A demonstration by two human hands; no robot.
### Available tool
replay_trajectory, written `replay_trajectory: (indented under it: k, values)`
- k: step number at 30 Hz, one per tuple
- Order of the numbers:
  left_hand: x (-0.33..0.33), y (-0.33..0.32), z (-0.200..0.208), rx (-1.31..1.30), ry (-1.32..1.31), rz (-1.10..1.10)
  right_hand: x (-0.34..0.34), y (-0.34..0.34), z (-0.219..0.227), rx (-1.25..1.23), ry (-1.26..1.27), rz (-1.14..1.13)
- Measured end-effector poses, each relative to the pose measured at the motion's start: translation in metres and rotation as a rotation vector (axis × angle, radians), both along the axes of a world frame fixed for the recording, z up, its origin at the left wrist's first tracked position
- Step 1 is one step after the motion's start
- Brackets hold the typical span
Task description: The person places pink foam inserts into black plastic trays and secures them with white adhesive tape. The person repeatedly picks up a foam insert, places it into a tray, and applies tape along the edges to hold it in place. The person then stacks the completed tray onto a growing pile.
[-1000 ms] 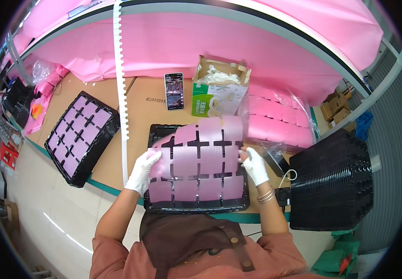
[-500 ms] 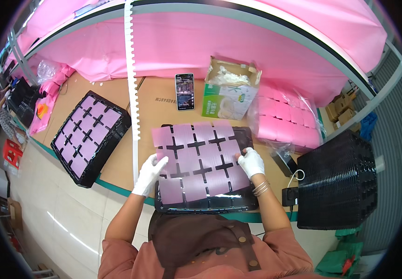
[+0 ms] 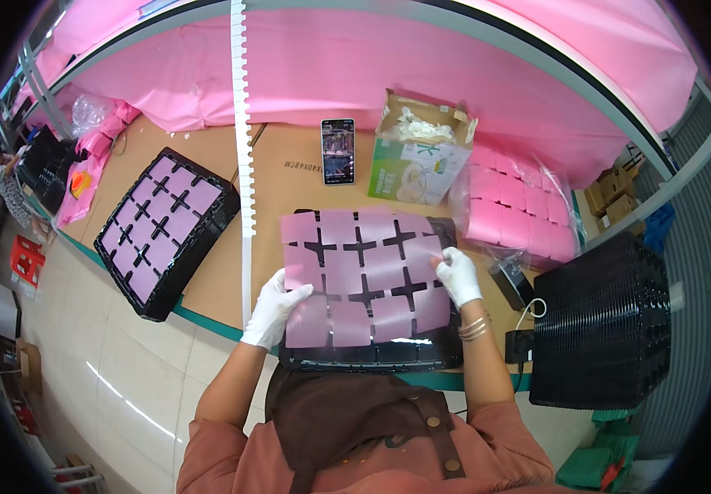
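There was the sheet [image 3: 383,265], pink and cross-slotted, spread over the black tray [image 3: 372,358] at the near side of the surface [image 3: 216,288], its front edge stopping short of the tray's rim! The left grip [image 3: 273,313] pinched the sheet's left edge, thumb on top; the right grip [image 3: 460,278] nipped the opposite edge, a little farther up. Whether the middle touched the tray, there was no telling from above. And how wavy it sat between the two: thin, surely feather-light, too limp to keep itself flat. That sheen hinted at a slick face, one to slide under a lazy pinch. The weak spots looked to be the narrow bridges between slots, where a hard tug risked tearing. Best purchase? The whole panels along both sides, clear of the notches, tensioned evenly.
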State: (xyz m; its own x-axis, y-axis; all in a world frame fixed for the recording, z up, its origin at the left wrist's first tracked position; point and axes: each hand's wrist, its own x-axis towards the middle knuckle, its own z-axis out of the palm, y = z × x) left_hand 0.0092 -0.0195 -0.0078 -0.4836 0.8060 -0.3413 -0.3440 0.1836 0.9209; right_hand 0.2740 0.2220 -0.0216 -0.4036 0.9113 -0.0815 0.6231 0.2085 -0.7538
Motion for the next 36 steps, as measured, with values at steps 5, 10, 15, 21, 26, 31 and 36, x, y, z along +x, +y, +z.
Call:
replay_trajectory:
  k: [5, 10, 15, 21, 26, 31, 36]
  values:
    - [0.009, 0.005, 0.005, -0.033, 0.094, -0.035, 0.040, -0.005, -0.020, -0.105, 0.104, -0.068]
    - [0.020, 0.006, -0.016, -0.161, 0.403, -0.070, 0.037, -0.025, -0.010, -0.014, -0.297, -0.107]
    - [0.021, 0.003, 0.000, -0.236, 0.605, -0.064, 0.023, -0.040, 0.013, 0.011, -0.487, -0.144]
    - [0.021, -0.004, -0.024, -0.283, 0.714, -0.060, 0.027, -0.040, 0.008, 0.081, -0.533, -0.170]
    - [0.023, 0.005, -0.006, -0.272, 0.708, -0.043, 0.026, -0.037, 0.012, 0.019, -0.511, -0.146]
    - [0.021, -0.003, -0.013, -0.267, 0.738, -0.022, 0.025, -0.041, 0.012, 0.007, -0.454, -0.137]
    - [-0.001, -0.028, -0.015, -0.263, 0.761, 0.164, 0.048, -0.042, 0.015, 0.131, -0.355, -0.229]
